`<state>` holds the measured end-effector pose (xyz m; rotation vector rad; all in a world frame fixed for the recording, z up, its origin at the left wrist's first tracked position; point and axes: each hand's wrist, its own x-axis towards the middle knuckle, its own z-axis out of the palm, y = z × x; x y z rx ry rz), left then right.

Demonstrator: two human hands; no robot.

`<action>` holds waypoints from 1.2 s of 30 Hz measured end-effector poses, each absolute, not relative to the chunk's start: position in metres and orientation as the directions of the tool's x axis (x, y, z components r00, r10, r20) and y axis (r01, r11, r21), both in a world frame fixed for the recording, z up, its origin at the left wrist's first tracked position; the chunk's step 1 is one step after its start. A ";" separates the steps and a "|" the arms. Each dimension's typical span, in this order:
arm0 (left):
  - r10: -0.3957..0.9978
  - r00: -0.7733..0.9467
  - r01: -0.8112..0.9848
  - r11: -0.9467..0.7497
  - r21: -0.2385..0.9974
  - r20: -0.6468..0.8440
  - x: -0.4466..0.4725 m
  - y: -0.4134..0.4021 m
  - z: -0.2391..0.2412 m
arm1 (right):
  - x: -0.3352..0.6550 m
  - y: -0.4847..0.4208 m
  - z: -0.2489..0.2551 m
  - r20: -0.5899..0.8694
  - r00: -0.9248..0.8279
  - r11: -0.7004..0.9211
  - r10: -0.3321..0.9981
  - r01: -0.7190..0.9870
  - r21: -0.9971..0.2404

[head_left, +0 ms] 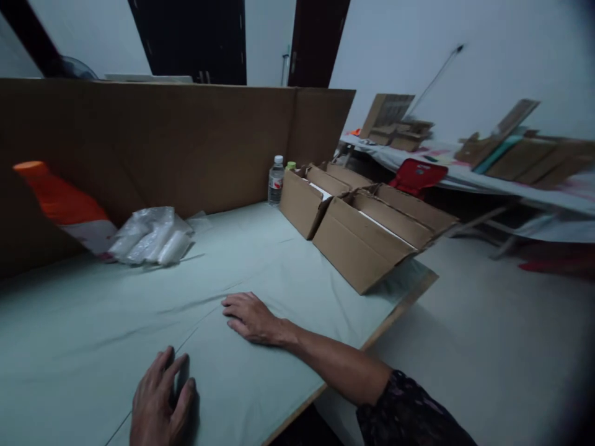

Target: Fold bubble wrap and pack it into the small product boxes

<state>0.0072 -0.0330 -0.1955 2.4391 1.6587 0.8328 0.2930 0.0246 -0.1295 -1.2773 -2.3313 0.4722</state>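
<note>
My left hand (160,396) rests at the lower left on the pale green tablecloth (260,260), its fingers apart and nothing seen in them. Farther forward and to the right, my right hand (251,317) lies palm down on the same cloth, fingers loosely stretched out, with no object visible in it. A thin dark line (188,337) runs over the cloth, under my left hand and up to the right fingertips; whether it is a thread or a crease I cannot tell.
Clear plastic packets (153,238) lie beside an orange-and-white bottle (69,204) at left. A water bottle (276,181) and open cardboard boxes (362,238) stand at right. A cardboard panel (186,142) walls the back. Beyond the table edge are a red chair (418,175) and other tables.
</note>
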 end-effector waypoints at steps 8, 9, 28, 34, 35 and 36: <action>0.763 0.420 0.752 -0.596 0.281 0.492 0.051 0.010 -0.181 | 0.315 0.027 -0.100 0.352 -0.371 0.498 0.859 0.762 -0.413; 0.759 0.410 0.747 -0.598 0.290 0.507 0.051 0.014 -0.180 | 0.328 0.027 -0.091 0.416 -0.311 0.475 0.855 0.793 -0.381; 0.866 0.221 0.678 -0.468 0.567 0.449 0.065 0.003 -0.166 | 0.525 -0.008 0.023 0.491 0.255 -0.310 0.833 0.950 0.034; 0.947 0.098 0.515 -0.312 0.798 0.307 0.049 -0.017 -0.148 | 0.468 -0.029 0.027 0.624 -0.257 0.221 0.738 0.966 0.136; 0.958 0.063 0.501 -0.272 0.821 0.279 0.046 -0.022 -0.143 | 0.450 -0.032 0.031 0.614 -0.319 0.307 0.722 0.943 0.130; 0.968 0.023 0.492 -0.228 0.840 0.250 0.043 -0.026 -0.138 | 0.430 -0.033 0.034 0.607 -0.374 0.387 0.701 0.915 0.116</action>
